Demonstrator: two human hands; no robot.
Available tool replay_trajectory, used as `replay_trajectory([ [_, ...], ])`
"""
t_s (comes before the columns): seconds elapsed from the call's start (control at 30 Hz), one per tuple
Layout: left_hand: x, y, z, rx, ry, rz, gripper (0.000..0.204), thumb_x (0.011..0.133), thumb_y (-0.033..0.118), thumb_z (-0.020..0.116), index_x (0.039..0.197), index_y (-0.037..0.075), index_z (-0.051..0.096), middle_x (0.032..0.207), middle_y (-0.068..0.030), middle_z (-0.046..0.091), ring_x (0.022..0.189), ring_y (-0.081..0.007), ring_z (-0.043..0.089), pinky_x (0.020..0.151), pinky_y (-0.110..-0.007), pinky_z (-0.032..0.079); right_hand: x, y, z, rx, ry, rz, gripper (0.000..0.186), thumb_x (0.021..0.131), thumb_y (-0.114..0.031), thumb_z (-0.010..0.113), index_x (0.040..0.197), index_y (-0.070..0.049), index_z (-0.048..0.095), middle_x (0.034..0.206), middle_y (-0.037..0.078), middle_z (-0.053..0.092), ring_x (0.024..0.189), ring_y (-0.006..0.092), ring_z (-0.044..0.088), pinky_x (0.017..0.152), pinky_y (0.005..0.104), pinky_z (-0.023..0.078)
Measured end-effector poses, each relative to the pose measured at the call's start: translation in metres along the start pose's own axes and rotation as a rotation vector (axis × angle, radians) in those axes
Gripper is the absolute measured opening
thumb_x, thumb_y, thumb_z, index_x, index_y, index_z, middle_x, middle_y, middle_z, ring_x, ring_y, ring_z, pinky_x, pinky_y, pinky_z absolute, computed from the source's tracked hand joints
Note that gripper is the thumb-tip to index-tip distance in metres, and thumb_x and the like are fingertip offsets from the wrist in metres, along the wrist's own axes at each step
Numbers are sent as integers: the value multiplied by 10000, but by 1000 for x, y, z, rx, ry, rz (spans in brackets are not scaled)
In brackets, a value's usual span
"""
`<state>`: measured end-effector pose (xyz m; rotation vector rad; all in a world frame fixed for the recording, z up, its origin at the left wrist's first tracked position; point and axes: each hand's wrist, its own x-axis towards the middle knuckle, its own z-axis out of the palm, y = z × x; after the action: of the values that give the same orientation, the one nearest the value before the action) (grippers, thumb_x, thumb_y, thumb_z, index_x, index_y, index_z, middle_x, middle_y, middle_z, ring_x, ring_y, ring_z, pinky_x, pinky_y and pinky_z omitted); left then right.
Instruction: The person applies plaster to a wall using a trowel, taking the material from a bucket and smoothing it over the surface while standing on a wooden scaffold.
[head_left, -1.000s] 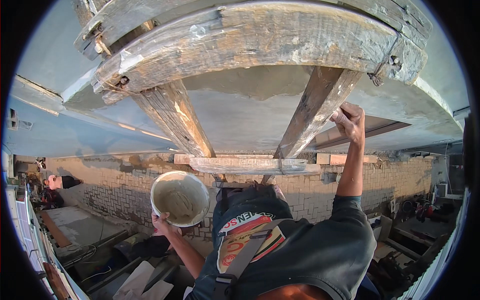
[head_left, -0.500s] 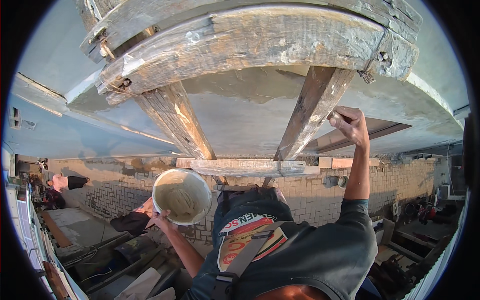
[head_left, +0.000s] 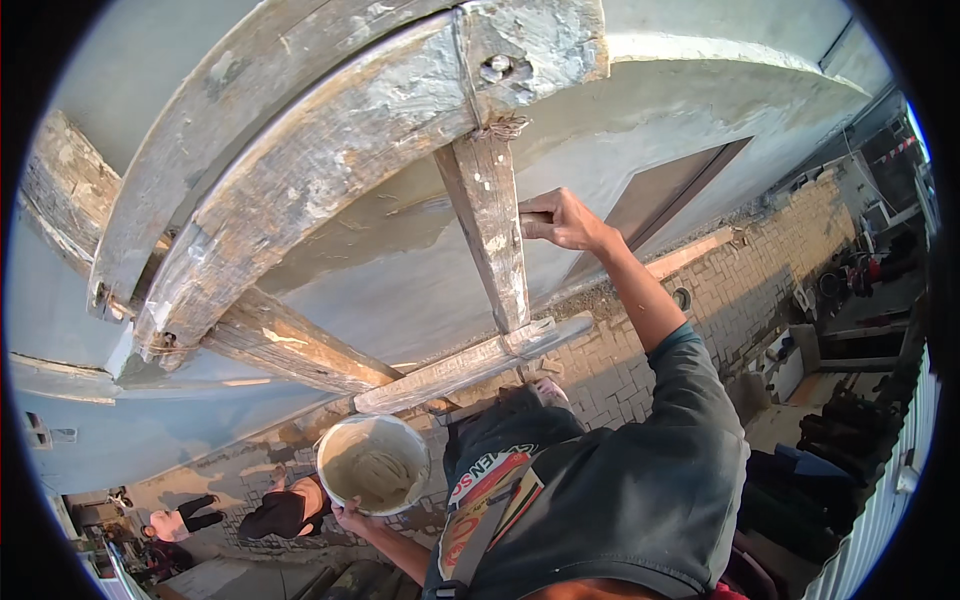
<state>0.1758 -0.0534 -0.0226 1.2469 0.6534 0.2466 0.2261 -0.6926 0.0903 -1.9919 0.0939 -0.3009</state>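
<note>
My left hand (head_left: 350, 517) grips the rim of a pale bucket (head_left: 325, 455) at lower left. Wet grey-brown mortar (head_left: 375, 472) lies inside it. Raised at the centre, my right hand (head_left: 567, 221) is closed beside a wooden upright (head_left: 490, 225). Its fingertips pass behind that upright, so what they hold is hidden. Behind the timber is a grey wall (head_left: 590, 140) with a darker, wet-looking patch of plaster (head_left: 350, 245). A thin grey streak shows against that patch, left of the upright; I cannot tell whether it is a tool.
Thick, plaster-splashed beams (head_left: 300, 170) with tied joints cross above my hands. A lower wooden rail (head_left: 470, 362) runs before my legs. Far below lies brick paving (head_left: 720, 300). Two people (head_left: 290, 508) are down at lower left. Clutter and corrugated sheeting (head_left: 880, 500) line the right.
The view has turned, so the timber frame now slants up to the right. My right hand has come close behind the upright, its fingertips now hidden. My left hand still holds the bucket.
</note>
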Motion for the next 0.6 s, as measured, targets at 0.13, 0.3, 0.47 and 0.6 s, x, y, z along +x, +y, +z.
replay_trajectory([
  [0.13, 2, 0, -4, 48, 4, 24, 467, 502, -18, 541, 968, 0, 573, 921, -109, 588, 826, -287, 572, 728, -429, 499, -57, 16, -56, 127, 356, -10, 298, 854, -155, 714, 1064, 57, 711, 742, 80, 639, 658, 142, 554, 577, 305, 459],
  [0.3, 37, -2, -24, 169, -95, 2, 507, 510, 49, 559, 1006, -55, 568, 962, -180, 609, 776, -341, 629, 663, -474, 534, -93, 24, -48, 619, 692, -228, 339, 893, -267, 651, 1027, 41, 608, 803, 114, 624, 664, 168, 597, 602, 282, 502],
  [0.47, 49, 8, -6, 218, -238, -24, 528, 545, 87, 570, 1056, -44, 561, 980, -179, 607, 794, -327, 621, 679, -455, 534, -64, 2, -19, 627, 734, -212, 295, 985, -280, 544, 1035, 5, 603, 831, 66, 596, 651, 131, 551, 583, 276, 452],
  [0.6, 46, 21, 4, 215, -272, -30, 538, 572, 69, 607, 1100, -27, 560, 1012, -173, 608, 849, -311, 619, 725, -445, 538, -27, 3, -16, 381, 764, -224, 320, 1048, -292, 459, 1016, -4, 596, 763, 29, 538, 608, 97, 501, 545, 272, 425],
])
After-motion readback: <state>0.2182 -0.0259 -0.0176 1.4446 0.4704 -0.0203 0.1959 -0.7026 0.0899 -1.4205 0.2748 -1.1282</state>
